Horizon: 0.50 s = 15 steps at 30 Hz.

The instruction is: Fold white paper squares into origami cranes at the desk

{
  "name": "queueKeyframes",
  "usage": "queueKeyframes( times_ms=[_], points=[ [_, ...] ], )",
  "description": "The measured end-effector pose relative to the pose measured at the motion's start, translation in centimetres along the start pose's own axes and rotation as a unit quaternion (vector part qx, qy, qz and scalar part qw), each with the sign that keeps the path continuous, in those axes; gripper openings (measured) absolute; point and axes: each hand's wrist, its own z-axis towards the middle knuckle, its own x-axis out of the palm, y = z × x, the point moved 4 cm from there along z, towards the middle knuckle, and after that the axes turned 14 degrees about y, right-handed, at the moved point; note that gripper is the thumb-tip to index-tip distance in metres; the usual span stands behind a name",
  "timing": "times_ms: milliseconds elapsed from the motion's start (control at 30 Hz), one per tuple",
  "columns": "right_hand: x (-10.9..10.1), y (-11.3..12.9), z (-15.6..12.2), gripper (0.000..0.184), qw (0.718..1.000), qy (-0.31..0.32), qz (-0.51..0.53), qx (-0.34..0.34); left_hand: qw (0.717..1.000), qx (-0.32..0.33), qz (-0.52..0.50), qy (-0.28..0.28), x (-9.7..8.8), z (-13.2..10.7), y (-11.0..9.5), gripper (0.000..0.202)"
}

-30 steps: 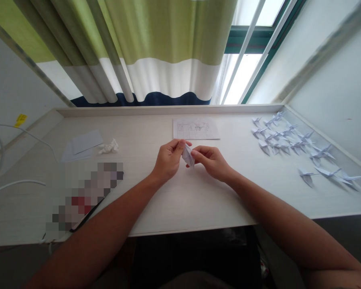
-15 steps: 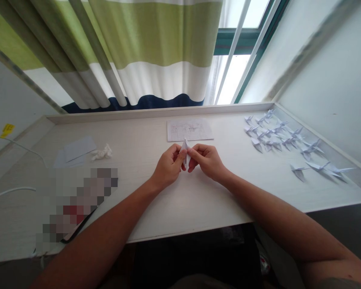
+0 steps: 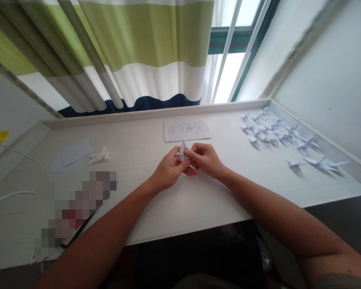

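A small folded piece of white paper [image 3: 182, 150] stands point-up between both my hands, just above the middle of the white table [image 3: 156, 200]. My left hand [image 3: 170, 170] pinches its left side with closed fingers. My right hand [image 3: 206, 159] pinches its right side, fingers curled over it. Most of the paper is hidden behind my fingers; only its upper tip shows.
Several finished white paper cranes [image 3: 276, 134] lie in rows at the table's right. A printed sheet [image 3: 186, 130] lies just beyond my hands. Blank paper sheets [image 3: 74, 154] and a crumpled paper scrap [image 3: 99, 155] lie at the left, near a white cable [image 3: 9, 196]. A striped curtain [image 3: 132, 52] hangs behind.
The folded paper has turned from slanting to upright and my hands have closed in tighter around it. The view has shifted slightly to the right.
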Motion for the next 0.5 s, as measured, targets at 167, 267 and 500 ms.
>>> queueKeyframes(
  times_ms=[167,267,500],
  points=[
    [-0.18,0.24,-0.01,0.052,1.0,0.012,-0.009,-0.014,1.0,-0.005,-0.021,-0.01,-0.25,-0.09,-0.09,0.05],
    [-0.34,0.6,-0.03,0.056,0.999,0.02,-0.043,-0.019,1.0,-0.019,-0.005,-0.022,-0.44,-0.27,-0.31,0.049],
    [-0.22,0.25,-0.03,0.059,0.998,-0.013,-0.06,-0.015,0.999,-0.005,0.021,-0.041,-0.33,-0.18,-0.46,0.039]
  ],
)
